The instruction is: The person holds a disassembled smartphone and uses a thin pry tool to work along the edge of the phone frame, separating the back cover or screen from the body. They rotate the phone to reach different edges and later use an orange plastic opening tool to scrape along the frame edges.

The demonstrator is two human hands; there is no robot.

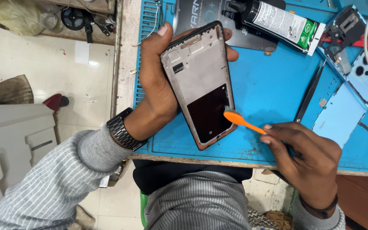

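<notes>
Phone frame (201,83), opened and stripped, is being held up over the near-left part of the blue work mat (269,89), its inner face turned toward the camera. Left hand (160,81) is clamping it from the left long edge, thumb up near the top corner and fingertips wrapping round the far side; that grip is leaving the whole inside face bare for working, likely why it is held by the edges only. Frame is tilting, lower end toward the near edge of the mat, clear of the surface.

Right hand (307,155) is pinching the handle of an orange brush (243,122), fingers closed tight on its end, bristles touching the dark panel at the frame's lower right edge. Holding far back on the handle is keeping the hand out of the way of the frame.

Along the far edge of the mat a black tube with a white-and-green label (282,21) is lying on its side. At the right edge, light-blue phone back covers (350,98) are lying flat, well apart from the brushing. A metal watch (122,130) is sitting on the left wrist.
</notes>
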